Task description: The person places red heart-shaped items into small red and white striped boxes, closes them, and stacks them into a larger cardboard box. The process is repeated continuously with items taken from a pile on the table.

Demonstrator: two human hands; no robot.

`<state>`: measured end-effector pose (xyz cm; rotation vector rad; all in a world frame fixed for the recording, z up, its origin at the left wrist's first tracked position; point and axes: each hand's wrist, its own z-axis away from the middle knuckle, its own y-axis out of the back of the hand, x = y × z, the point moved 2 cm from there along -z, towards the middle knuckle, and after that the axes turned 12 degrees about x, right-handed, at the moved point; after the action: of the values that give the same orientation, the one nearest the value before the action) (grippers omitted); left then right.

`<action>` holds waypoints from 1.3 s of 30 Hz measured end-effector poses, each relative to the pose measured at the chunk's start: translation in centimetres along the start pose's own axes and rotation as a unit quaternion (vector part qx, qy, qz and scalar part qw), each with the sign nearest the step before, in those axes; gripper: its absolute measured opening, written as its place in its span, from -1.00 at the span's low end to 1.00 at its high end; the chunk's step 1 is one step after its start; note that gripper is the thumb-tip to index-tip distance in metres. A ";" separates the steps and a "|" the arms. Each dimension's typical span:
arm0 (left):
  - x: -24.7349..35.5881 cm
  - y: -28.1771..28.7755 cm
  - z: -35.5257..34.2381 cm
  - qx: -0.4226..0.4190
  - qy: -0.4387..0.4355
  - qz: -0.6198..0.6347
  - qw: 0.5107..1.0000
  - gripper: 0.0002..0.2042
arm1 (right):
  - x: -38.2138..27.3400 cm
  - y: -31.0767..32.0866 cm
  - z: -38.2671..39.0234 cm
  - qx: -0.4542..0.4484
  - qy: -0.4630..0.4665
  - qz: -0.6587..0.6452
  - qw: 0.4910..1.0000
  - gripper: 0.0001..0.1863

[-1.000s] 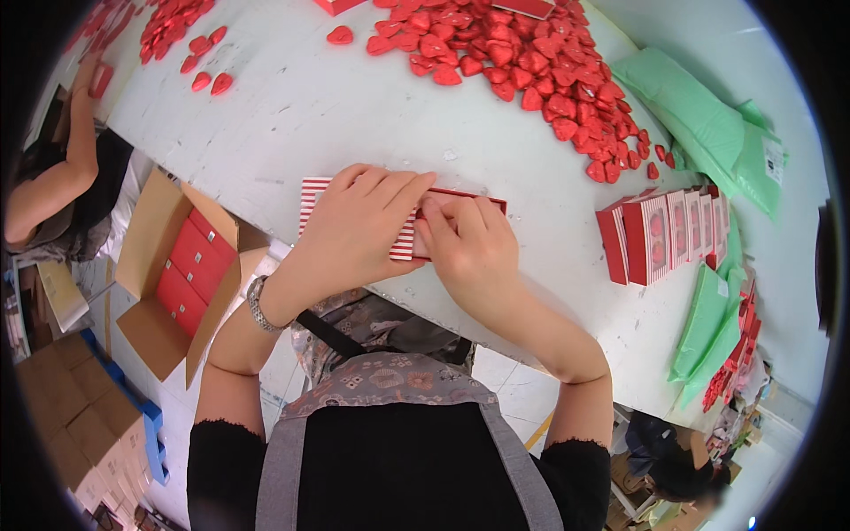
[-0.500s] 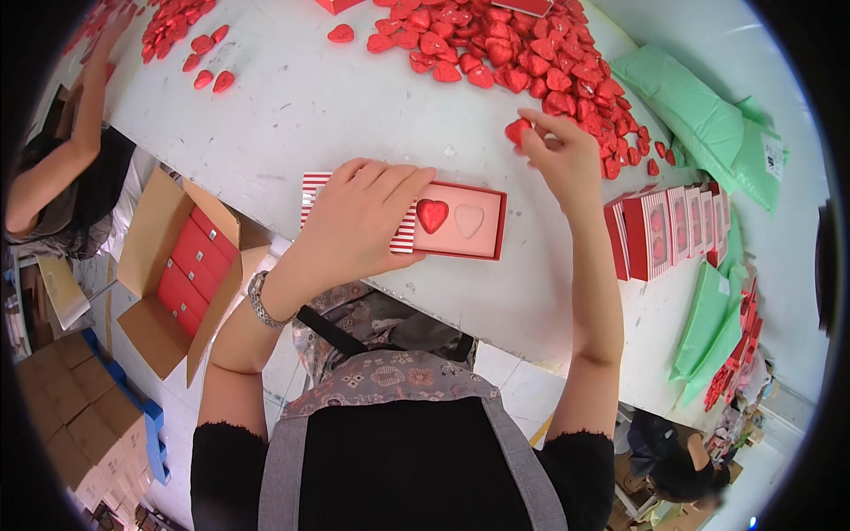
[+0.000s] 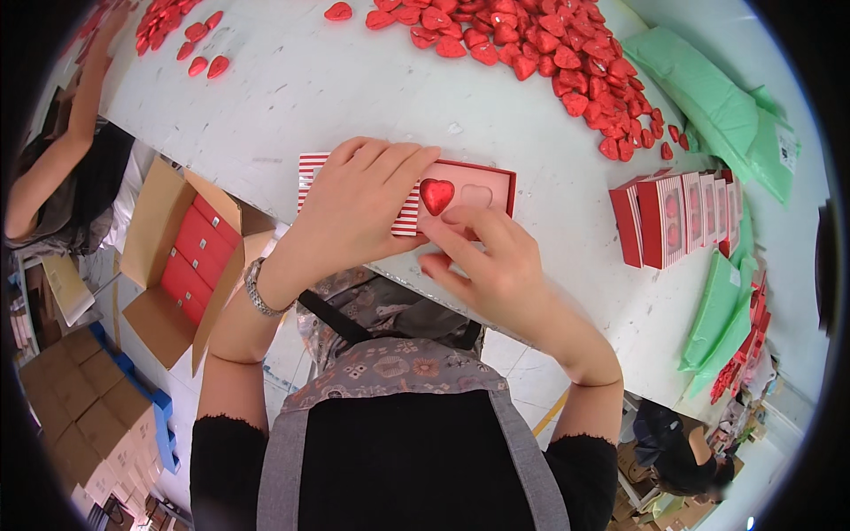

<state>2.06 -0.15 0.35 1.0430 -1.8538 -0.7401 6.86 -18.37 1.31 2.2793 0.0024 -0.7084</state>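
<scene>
My left hand [image 3: 359, 199] is closed on the striped sleeve [image 3: 406, 217] of a red gift box [image 3: 509, 190]. The sleeve covers the box's left part; its exposed pink tray shows a foil-wrapped red heart [image 3: 437, 196] in one recess and an empty-looking recess [image 3: 475, 196] beside it, partly behind my fingers. My right hand [image 3: 482, 257] is at the box's lower edge, fingertips bent over the tray, thumb apart from the index finger. No heart shows in it, though its underside is hidden.
Loose hearts [image 3: 567, 57] are heaped at the back. Filled boxes [image 3: 668, 221] and green mailers [image 3: 699, 106] lie rightward. A carton [image 3: 150, 327] of red boxes [image 3: 199, 261] is at left, below another person's arm [image 3: 71, 150]. Another person [image 3: 673, 451] is at lower right.
My right hand has come down from the heap to the box; the heart it held is no longer visible. My left hand and box sit slightly higher in view.
</scene>
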 end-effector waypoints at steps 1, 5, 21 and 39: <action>0.0 -0.1 0.0 0.001 -0.002 -0.001 1.000 -0.21 | 0.9 -0.7 0.9 -0.007 0.035 0.038 0.999 -0.56; 0.0 -0.3 0.2 0.005 -0.004 0.004 1.000 -0.21 | 1.2 0.3 2.9 0.068 0.122 0.084 0.987 -0.53; -0.3 -0.6 0.4 0.033 -0.037 -0.029 0.998 -0.24 | 1.1 2.9 4.9 0.079 -0.227 -0.077 0.968 -0.38; 0.3 0.1 0.2 -0.020 0.007 0.016 1.000 -0.18 | 4.7 0.7 -0.2 -0.004 0.005 0.085 0.996 -0.67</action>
<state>1.79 -0.31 0.51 0.9893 -1.8323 -0.7462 11.11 -19.67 -0.45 2.2447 -0.1823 -0.6055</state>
